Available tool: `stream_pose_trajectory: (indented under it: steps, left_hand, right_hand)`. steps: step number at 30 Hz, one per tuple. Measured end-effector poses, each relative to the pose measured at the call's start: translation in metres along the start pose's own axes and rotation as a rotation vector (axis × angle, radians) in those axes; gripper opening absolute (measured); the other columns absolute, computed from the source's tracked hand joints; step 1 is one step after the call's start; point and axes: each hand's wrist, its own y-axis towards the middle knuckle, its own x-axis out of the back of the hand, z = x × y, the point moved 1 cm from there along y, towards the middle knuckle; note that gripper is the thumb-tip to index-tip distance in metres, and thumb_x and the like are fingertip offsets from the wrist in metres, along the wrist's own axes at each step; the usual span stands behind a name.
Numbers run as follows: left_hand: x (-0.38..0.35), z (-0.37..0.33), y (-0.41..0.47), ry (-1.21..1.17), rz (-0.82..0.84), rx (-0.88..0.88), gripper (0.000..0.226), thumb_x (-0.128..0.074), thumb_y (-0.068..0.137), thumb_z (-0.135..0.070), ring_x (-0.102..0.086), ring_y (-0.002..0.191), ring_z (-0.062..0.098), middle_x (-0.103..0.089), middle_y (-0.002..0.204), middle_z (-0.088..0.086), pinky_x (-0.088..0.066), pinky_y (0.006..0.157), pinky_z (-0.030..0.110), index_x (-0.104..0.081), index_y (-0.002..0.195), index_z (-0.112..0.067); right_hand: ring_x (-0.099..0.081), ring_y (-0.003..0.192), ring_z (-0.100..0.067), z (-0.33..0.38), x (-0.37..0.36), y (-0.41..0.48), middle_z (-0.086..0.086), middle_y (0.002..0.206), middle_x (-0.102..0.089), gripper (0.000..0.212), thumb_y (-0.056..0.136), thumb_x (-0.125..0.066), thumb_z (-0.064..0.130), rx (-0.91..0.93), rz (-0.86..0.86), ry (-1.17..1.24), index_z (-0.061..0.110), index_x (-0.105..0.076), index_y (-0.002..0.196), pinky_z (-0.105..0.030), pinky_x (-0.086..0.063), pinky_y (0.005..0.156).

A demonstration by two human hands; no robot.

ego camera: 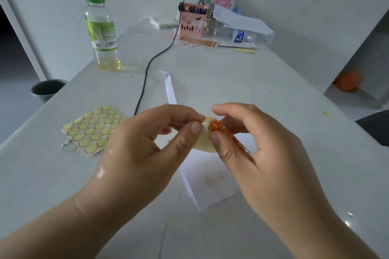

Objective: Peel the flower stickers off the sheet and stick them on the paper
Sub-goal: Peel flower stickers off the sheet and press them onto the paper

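Observation:
Both hands hold a small sticker sheet (205,139) above the table, bent between them, pale yellow on its back and with orange flower stickers (216,127) on the side under my right fingers. My left hand (147,147) pinches the sheet's upper edge with thumb and forefinger. My right hand (259,149) pinches the orange part with thumb and fingers. Below the hands lies the white paper (210,185), with faint flower marks on it. A used sheet (92,129) of empty yellow flower outlines lies at the left.
A green-capped bottle (103,31) stands at the back left. A black cable (147,69) runs down the table. A white paper strip (170,88) lies behind the hands. A pink pen holder (192,20), another orange sticker sheet (199,42), papers and a lying bottle (244,36) crowd the far end.

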Motion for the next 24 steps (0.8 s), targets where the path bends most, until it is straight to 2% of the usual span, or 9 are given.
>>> stream_pose_trajectory:
  steps: [3,5,7,13,17,21,24]
  left_hand:
    - [0.002,-0.008,-0.001,-0.007,0.034,-0.031,0.015,-0.066,0.097,-0.047,-0.075,0.099,0.007,-0.078,0.104,-0.026,-0.057,0.082,0.019,-0.076,0.109,-0.044]
    - [0.002,-0.01,0.0,0.041,0.024,-0.087,0.011,-0.069,0.097,-0.046,-0.075,0.095,0.008,-0.077,0.103,-0.023,-0.059,0.079,0.027,-0.077,0.105,-0.045]
    - [0.001,-0.01,0.001,0.087,-0.014,-0.11,0.013,-0.07,0.096,-0.041,-0.075,0.091,0.005,-0.075,0.104,-0.025,-0.059,0.078,0.028,-0.074,0.107,-0.044]
    - [0.0,-0.01,0.001,0.047,-0.021,-0.078,0.018,-0.067,0.098,-0.036,-0.076,0.091,0.003,-0.074,0.105,-0.026,-0.056,0.078,0.01,-0.071,0.114,-0.042]
    - [-0.002,-0.014,-0.002,0.016,-0.007,-0.032,0.009,-0.068,0.096,-0.039,-0.077,0.086,0.005,-0.077,0.097,-0.024,-0.053,0.072,0.005,-0.075,0.095,-0.045]
    - [-0.001,-0.022,-0.007,-0.018,-0.001,0.01,0.008,-0.071,0.093,-0.048,-0.077,0.071,0.004,-0.079,0.085,-0.026,-0.049,0.056,0.005,-0.078,0.096,-0.047]
    - [-0.001,-0.026,-0.007,-0.037,0.001,0.047,0.014,-0.071,0.09,-0.051,-0.075,0.068,-0.001,-0.078,0.084,-0.03,-0.05,0.055,0.006,-0.078,0.101,-0.047]
  right_hand:
    - [-0.067,0.095,-0.004,0.0,0.002,0.0,0.017,0.095,-0.07,0.014,0.095,-0.067,0.039,0.012,-0.009,-0.021,0.035,-0.068,0.107,-0.014,-0.049,0.072]
    - [-0.064,0.095,-0.001,0.001,0.001,0.001,0.016,0.096,-0.069,0.013,0.093,-0.07,0.037,0.041,-0.025,-0.047,0.032,-0.069,0.105,-0.007,-0.045,0.073]
    - [-0.062,0.097,0.003,0.001,0.001,0.002,0.015,0.101,-0.067,0.015,0.094,-0.071,0.035,0.083,-0.046,-0.065,0.028,-0.072,0.107,-0.002,-0.041,0.077]
    - [-0.065,0.094,-0.003,0.003,0.004,0.001,0.01,0.101,-0.069,0.011,0.097,-0.069,0.024,0.166,-0.104,-0.08,0.024,-0.075,0.107,-0.011,-0.046,0.077]
    - [-0.064,0.087,-0.007,0.003,0.005,0.001,0.006,0.096,-0.068,0.007,0.094,-0.074,0.021,0.192,-0.158,-0.122,0.021,-0.077,0.101,-0.01,-0.044,0.075]
    - [-0.065,0.08,-0.019,0.003,0.009,0.001,-0.002,0.09,-0.069,0.008,0.096,-0.074,0.023,0.276,-0.264,-0.239,0.019,-0.08,0.096,-0.026,-0.049,0.074]
    - [-0.067,0.079,-0.024,0.002,0.009,0.001,-0.003,0.089,-0.069,0.013,0.098,-0.071,0.025,0.292,-0.285,-0.257,0.018,-0.08,0.093,-0.032,-0.05,0.073]
